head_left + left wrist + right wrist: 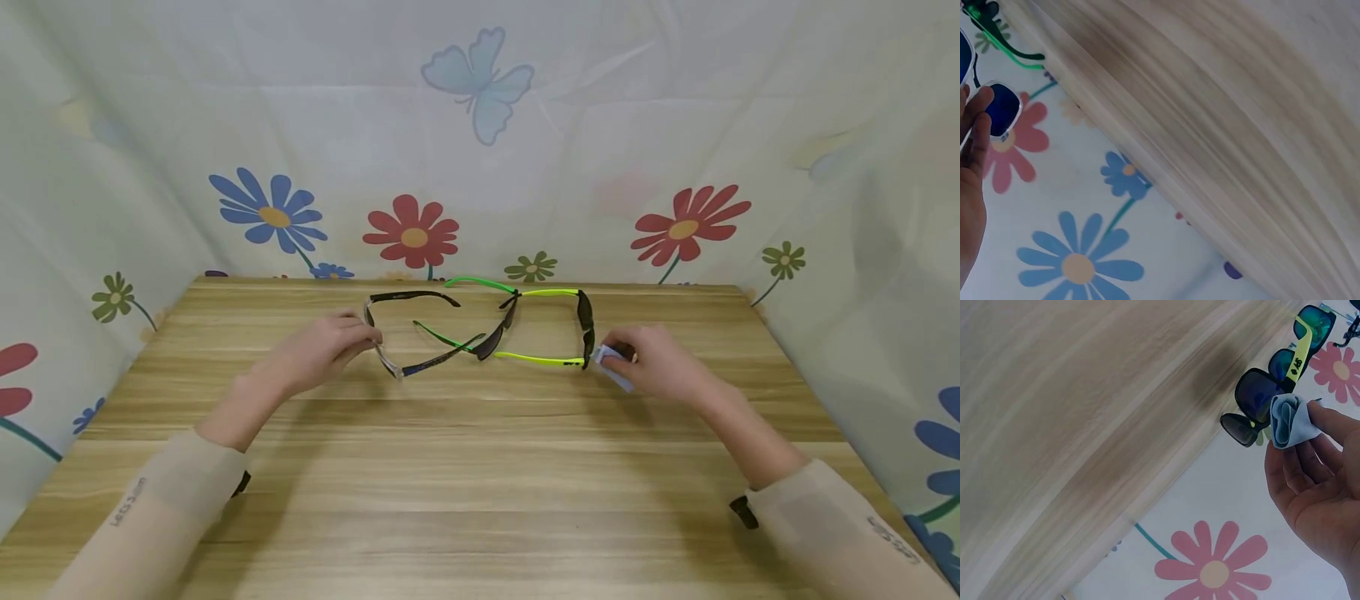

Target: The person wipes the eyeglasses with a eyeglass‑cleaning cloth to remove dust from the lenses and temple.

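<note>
Head view: three pairs of glasses lie strung across the far part of the table (480, 483), between the two hands. The left hand (324, 350) pinches the front of the clear glasses (1004, 112) with its fingertips, at the left end of the row; their arms run off to the right, away from that hand. The right hand (663, 362) grips a folded blue cloth (1293, 425) between thumb and fingers, at the row's other end. The relation that matters is here: the yellow glasses (586, 311) stand just left of the cloth, lenses towards it, and their front runs near to far, so its long axis lies across the line between the hands. The right hand is much the nearer to them. Whether the cloth touches the near lens I cannot tell; it overlaps that pair in the right wrist view. The green glasses (491, 342) sit between, their front slanting among the yellow arms, their own arms reaching left towards the clear pair.
</note>
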Available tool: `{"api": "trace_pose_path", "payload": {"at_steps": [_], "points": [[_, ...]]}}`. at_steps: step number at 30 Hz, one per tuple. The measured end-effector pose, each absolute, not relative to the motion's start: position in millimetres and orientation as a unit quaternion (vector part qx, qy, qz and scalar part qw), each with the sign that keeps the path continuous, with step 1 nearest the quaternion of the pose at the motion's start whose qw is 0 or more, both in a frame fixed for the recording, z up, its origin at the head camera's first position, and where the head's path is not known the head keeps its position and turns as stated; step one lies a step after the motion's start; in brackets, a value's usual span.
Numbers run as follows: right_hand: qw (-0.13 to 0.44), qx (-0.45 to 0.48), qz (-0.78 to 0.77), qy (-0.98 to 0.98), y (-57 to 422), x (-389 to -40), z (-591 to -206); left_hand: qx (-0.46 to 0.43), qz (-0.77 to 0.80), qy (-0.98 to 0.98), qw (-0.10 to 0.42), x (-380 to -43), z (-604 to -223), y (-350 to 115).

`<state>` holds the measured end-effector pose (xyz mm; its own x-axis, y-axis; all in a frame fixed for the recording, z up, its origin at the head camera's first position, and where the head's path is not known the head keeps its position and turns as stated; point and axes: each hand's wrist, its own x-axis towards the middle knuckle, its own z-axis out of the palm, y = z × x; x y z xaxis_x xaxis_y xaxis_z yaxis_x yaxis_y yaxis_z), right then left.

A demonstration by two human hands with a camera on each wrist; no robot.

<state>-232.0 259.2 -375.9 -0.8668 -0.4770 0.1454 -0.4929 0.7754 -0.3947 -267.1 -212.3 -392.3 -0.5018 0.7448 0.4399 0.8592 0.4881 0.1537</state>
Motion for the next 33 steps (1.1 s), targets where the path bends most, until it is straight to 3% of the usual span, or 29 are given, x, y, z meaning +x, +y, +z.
{"api": "trace_pose_path", "payload": {"at_steps": [15, 33], "points": [[0.011, 0.241, 0.220, -0.945, 275, -231, -376, -0.429, -0.202, -0.872, 0.122, -284, -395, -252], [0.014, 0.236, 0.218, -0.947, 275, -231, -377, -0.396, -0.168, -0.902, 0.047, -296, -401, -250]]}}
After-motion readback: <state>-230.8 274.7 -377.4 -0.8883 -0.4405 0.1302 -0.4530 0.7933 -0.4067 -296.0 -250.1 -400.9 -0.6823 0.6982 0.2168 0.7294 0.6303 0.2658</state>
